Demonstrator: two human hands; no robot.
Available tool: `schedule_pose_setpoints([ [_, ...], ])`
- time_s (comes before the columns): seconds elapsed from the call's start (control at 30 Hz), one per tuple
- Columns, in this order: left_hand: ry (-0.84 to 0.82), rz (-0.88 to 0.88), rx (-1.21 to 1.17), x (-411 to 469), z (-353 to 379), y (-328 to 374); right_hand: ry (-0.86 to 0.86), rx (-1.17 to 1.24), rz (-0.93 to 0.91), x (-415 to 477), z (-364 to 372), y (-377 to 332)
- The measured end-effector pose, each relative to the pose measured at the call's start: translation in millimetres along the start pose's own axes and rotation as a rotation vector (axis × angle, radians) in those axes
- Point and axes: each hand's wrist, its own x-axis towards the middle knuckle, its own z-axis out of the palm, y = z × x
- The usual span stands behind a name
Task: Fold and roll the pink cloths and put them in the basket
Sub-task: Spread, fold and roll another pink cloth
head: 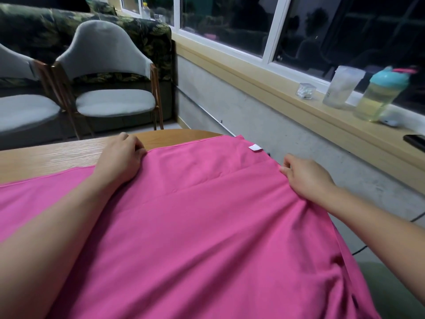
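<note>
Head cam here, and the pink cloth fills most of the frame. It's spread flat over the desk, with its right side drooping off the desk edge and the near part running out of shot under my arms. Only a strip of bare wood shows on the far left.

I'd call this the very start of the fold, squaring the cloth up before the first fold. There's a faint crease across the middle, but I can't tell whether that's a second layer. No basket anywhere in view, so that part is a long way off.

My left grip is at the far edge, fingers curled over the hem and thumb on top, clamped on the cloth. My right grip is at the right-hand edge where the cloth hangs off, fingers curled in and pinching it the same way.

Smallest thing is the white tag, sitting near the far right corner between the two grips.

For the next move, I think both edges need to be lifted together and laid evenly onto the near side. The overhang could drag the fold crooked, so keep the tension even.
</note>
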Motion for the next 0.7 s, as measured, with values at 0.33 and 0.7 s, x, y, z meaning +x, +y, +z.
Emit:
schedule_pose_setpoints([
  [0.33, 0.151, 0.038, 0.141, -18, -21, 7, 0.208, -0.288, -0.182, -17, -14, -33],
  [0.7, -0.076, -0.022, 0.133, -167, -118, -45, -0.149, 0.17, -0.472, -89, 0, -173],
])
